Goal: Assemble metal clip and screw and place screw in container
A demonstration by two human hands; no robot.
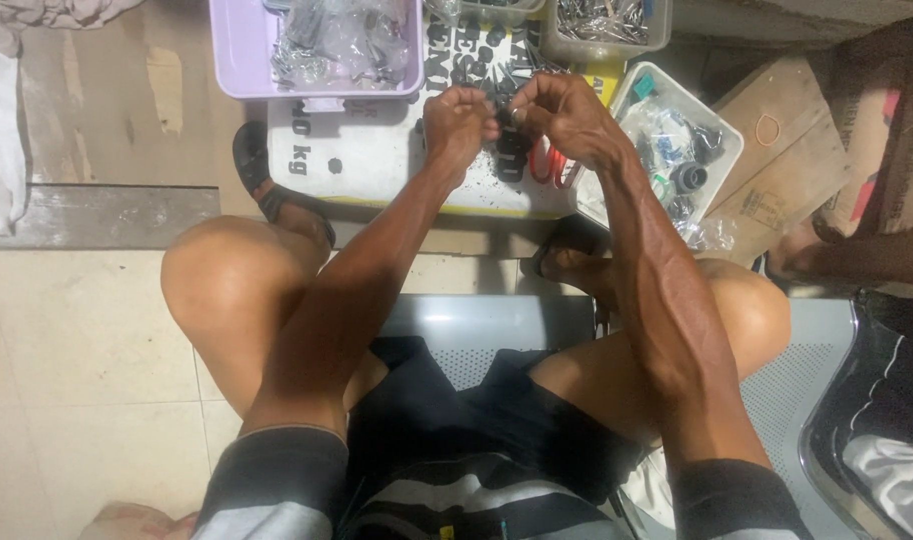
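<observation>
1. The left hand (pixel 461 118) is curled into a loose fist, fingertips pinched together, raised over a white printed sack (pixel 377 160) lying on the floor.
2. The right hand (pixel 562 115) is just beside it, fingers bent around a small dark part (pixel 505 118); what the part is cannot be told.
3. Small black parts (pixel 512 160) lie on the sack under the hands, next to red-handled pliers (pixel 549 165).
4. A lilac plastic tray (pixel 239 50) of clear bagged pieces stands beyond the left hand.
5. A white rectangular plastic tub (pixel 722 130) with bagged black fittings stands right of the right hand.
6. A clear plastic box (pixel 562 45) of small metal pieces stands at the top edge.
</observation>
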